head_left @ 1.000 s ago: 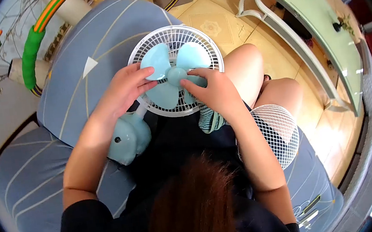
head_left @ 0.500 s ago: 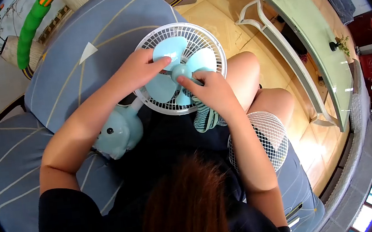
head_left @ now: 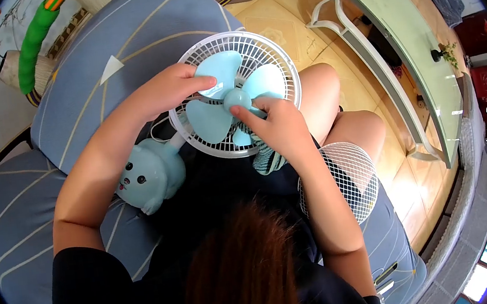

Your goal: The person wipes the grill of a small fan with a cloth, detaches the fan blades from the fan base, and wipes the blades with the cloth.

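A fan with light-blue blades (head_left: 210, 121) lies face up over my lap, its white rear cage (head_left: 190, 55) around them. The thumb of my left hand (head_left: 179, 86) presses on the upper left blade, its fingers behind it. My right hand (head_left: 276, 121) is closed on the lower right blade, thumb beside the hub (head_left: 237, 100). The fan's blue animal-shaped base (head_left: 156, 173) rests at the left with its face showing. A striped cloth (head_left: 268, 157) hangs below the cage, partly under my right hand.
A white mesh cover (head_left: 351, 178) leans by my right thigh. The blue patterned sofa (head_left: 88, 103) carries a white paper piece (head_left: 110, 69). A green-topped table (head_left: 405, 43) stands at the right. A green hoop (head_left: 34, 53) is at upper left.
The blades have turned slightly. My left hand has moved off the hub side onto the upper left blade. The base has tilted, so more of its face shows. The view has shifted.
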Demonstrator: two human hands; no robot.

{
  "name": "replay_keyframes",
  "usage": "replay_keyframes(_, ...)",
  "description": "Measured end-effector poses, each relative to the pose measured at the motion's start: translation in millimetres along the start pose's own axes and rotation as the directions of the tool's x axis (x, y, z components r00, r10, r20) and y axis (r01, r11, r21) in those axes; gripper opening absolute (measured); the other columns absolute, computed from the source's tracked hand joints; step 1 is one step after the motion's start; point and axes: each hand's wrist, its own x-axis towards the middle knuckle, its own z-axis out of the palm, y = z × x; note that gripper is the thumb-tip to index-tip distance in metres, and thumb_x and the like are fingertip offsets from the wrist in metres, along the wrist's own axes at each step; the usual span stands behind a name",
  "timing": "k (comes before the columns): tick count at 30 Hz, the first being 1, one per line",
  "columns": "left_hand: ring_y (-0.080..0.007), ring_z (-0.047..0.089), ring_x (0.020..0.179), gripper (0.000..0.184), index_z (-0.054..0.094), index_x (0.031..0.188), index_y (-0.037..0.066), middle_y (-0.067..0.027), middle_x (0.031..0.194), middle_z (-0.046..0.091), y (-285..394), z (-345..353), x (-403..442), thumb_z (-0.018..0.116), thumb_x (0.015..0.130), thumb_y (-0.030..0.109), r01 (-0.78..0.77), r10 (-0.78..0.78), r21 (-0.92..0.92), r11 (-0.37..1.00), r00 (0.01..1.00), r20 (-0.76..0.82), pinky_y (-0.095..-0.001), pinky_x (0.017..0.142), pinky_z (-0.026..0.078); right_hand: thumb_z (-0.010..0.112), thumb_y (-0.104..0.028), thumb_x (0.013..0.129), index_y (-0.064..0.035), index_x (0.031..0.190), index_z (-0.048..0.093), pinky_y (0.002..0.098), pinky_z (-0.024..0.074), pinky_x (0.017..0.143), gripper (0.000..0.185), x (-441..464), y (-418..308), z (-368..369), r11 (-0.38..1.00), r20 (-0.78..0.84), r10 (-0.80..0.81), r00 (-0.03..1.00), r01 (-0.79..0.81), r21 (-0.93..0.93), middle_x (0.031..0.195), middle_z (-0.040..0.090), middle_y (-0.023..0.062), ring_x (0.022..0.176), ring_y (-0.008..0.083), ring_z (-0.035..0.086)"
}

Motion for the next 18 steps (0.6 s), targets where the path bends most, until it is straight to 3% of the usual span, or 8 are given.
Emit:
replay_keyframes(4,-0.0111,0.064,0.091,0.034,0.069,0.110,-0.002,-0.0052,0.103,0.070,-8.5,-1.6,3.2,0.063,0.097,0.029,-0.002,0.010,-0.121,0.993,0.998,0.070,-0.0276,0.082,0.050,0.068,-0.054,0.087,0.0003,0.072,0.069,0.0446,0.0523,0.063,0.057,-2.3,2.3,1.5,0.999,-0.028,-0.044,0.999,0.044,-0.001,0.065,0.064,0.0212,0.066,0.0382,0.065)
replay_keyframes(7,-0.0111,0.063,0.094,0.037,0.069,0.112,-0.001,-0.0065,0.104,0.070,-10.8,2.0,2.4,0.061,0.098,0.031,-0.014,0.020,-0.139,0.990,0.999,0.038,-0.0287,0.082,0.050,0.067,-0.051,0.089,0.0003,0.076,0.070,0.0451,0.0531,0.065,0.053,-2.8,5.8,1.2,0.997,-0.010,-0.071,0.997,0.071,-0.005,0.067,0.065,0.0217,0.069,0.0387,0.066)
replay_keyframes(10,-0.0127,0.063,0.099,0.039,0.068,0.113,-0.001,-0.0074,0.107,0.070,-9.2,8.1,4.9,0.058,0.099,0.034,0.099,-0.114,-0.119,0.988,0.986,-0.124,-0.0308,0.084,0.050,0.065,-0.047,0.091,0.0002,0.081,0.071,0.0452,0.0546,0.067,0.048,-4.5,5.8,-4.2,0.997,0.052,-0.060,0.997,0.062,-0.041,0.072,0.068,0.0220,0.073,0.0390,0.068)
replay_keyframes(13,-0.0162,0.066,0.098,0.041,0.066,0.111,-0.002,-0.0099,0.103,0.072,16.3,10.3,-8.8,0.054,0.100,0.035,0.105,-0.087,0.146,0.984,0.989,-0.120,-0.0327,0.083,0.051,0.063,-0.042,0.092,0.0003,0.085,0.071,0.0452,0.0556,0.068,0.044,-7.1,-3.1,-15.9,0.990,0.041,-0.043,0.998,0.049,-0.132,0.078,0.070,0.0215,0.076,0.0387,0.069)
replay_keyframes(16,-0.0219,0.069,0.092,0.039,0.064,0.108,-0.005,-0.0143,0.097,0.072,17.6,1.2,-14.9,0.053,0.100,0.032,0.040,0.000,0.461,0.886,0.996,-0.088,-0.0343,0.081,0.052,0.063,-0.039,0.092,0.0006,0.083,0.070,0.0447,0.0557,0.066,0.041,-5.6,-7.3,-20.4,0.975,-0.071,-0.064,0.995,0.047,-0.216,0.080,0.070,0.0199,0.075,0.0370,0.069)
replay_keyframes(18,-0.0246,0.070,0.087,0.038,0.063,0.106,-0.006,-0.0169,0.093,0.072,13.8,-3.3,-17.8,0.052,0.100,0.029,0.051,-0.012,0.444,0.894,0.996,-0.092,-0.0350,0.078,0.053,0.063,-0.037,0.092,0.0007,0.081,0.070,0.0443,0.0554,0.065,0.040,-3.7,-8.9,-17.6,0.951,-0.193,-0.139,0.971,0.076,-0.301,0.079,0.069,0.0186,0.073,0.0355,0.068)
